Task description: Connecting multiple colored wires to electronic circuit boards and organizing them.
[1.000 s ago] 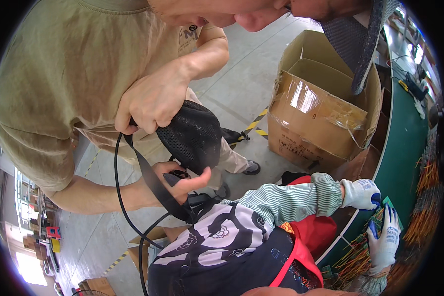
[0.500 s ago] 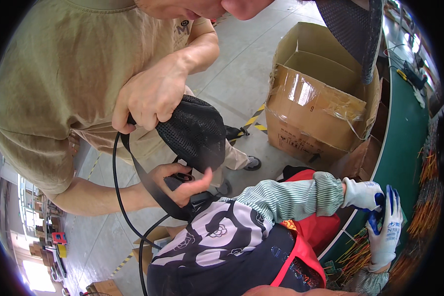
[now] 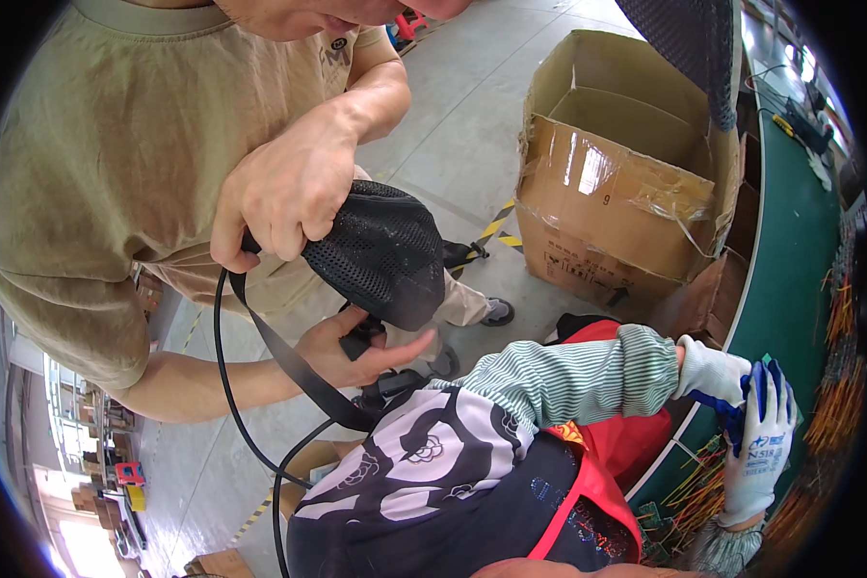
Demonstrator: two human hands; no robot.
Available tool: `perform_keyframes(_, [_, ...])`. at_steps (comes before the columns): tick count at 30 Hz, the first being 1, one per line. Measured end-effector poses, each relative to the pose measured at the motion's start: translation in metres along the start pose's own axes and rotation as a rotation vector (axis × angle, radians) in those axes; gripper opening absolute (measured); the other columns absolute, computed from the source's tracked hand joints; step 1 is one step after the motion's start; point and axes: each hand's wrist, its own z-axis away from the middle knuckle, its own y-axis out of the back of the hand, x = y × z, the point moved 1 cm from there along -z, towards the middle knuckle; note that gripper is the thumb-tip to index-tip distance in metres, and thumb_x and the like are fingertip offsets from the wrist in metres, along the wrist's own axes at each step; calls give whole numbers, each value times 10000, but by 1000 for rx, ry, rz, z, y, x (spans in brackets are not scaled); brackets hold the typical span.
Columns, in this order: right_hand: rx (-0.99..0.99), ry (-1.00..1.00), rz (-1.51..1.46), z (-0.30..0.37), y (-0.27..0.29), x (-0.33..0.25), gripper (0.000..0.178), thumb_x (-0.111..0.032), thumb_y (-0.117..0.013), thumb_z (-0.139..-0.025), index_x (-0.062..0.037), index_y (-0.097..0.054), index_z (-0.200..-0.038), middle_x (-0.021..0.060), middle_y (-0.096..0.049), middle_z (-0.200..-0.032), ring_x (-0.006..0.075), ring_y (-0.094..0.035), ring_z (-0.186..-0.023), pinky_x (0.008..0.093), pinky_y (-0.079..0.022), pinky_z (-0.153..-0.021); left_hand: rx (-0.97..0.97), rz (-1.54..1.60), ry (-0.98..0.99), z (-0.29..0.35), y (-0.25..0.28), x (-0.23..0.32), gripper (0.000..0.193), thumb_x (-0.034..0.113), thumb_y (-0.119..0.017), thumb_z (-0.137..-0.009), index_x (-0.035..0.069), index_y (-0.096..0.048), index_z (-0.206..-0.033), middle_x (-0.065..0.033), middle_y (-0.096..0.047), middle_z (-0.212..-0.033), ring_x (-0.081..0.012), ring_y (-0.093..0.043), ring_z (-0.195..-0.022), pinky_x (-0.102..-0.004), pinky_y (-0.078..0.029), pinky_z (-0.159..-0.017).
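My left hand (image 3: 717, 376), in a white glove with a blue palm, reaches over the green table from a striped sleeve. Its fingers curl inward against my right hand (image 3: 763, 443); anything inside them is hidden. My right hand, gloved alike, is seen from the back with its fingers stretched out over the tabletop. A small green edge (image 3: 767, 359) shows by the right fingertips, too little to name. Beside my right hand lie small green circuit boards (image 3: 651, 518) with bundles of orange wires (image 3: 694, 491).
Another person in a tan shirt (image 3: 106, 193) stands close on the left. That person's hands hold a black mesh pouch-like thing (image 3: 376, 250) and a black strap (image 3: 289, 356). Black cables loop behind me. A large open cardboard box (image 3: 607, 183) stands beside the green table (image 3: 790, 231).
My hands have shifted slightly, and the green edge now shows by the right fingertips. The other person's lower hand has moved a little under the mesh thing. The whole view has tilted slightly.
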Motion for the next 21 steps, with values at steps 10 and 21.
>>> perform_keyframes(10, [26,21,57,7,-3,-6,677,-40,-639,-707,0,-428,-1349,193,-397,-1401,391,-378,-1290,500,-260,-1102,-142,-39,-251,-18,-3,-10,371,212,-607,-806,17,-587,-1121,-177,-644,-1067,-294,-600,-950,-352,-461,-877])
perform_keyframes(21, [64,28,14,3,14,-7,634,-86,-600,-744,-13,-434,-1351,182,-419,-1391,402,-394,-1277,522,-267,-1091,-93,-132,-636,-34,-16,-8,328,218,-579,-848,15,-587,-1104,-172,-632,-1081,-297,-584,-960,-355,-446,-902])
